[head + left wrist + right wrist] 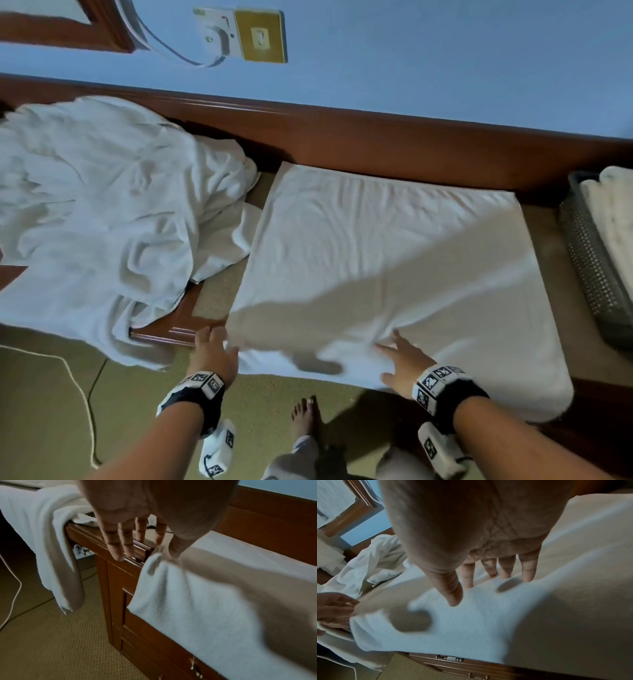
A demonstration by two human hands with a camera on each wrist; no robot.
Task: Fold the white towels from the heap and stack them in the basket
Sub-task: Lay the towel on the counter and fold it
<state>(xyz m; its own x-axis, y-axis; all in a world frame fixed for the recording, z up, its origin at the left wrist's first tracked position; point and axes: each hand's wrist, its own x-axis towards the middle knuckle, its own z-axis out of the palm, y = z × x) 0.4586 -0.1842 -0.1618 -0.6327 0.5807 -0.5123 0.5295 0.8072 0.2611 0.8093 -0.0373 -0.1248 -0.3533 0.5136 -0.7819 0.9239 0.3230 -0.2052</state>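
A white towel (376, 260) lies spread flat on the wooden cabinet top (178, 329), its near edge hanging over the front. My left hand (212, 342) is at the towel's near left corner, fingers straight over the cabinet edge (120, 563), thumb touching the corner, holding nothing. My right hand (400, 356) rests flat on the towel near its front edge, fingers spread. The heap of crumpled white towels (96, 212) fills the left of the top and drapes over its front (56, 563). A grey mesh basket (592, 274) at the far right holds folded towels (613, 212).
A wooden backboard (394, 140) and blue wall (445, 68) close off the far side. A wall socket (260, 36) with cables is above. A cord (80, 394) lies on the woven floor, and a bare foot (306, 416) stands below the cabinet front with drawer handles (195, 668).
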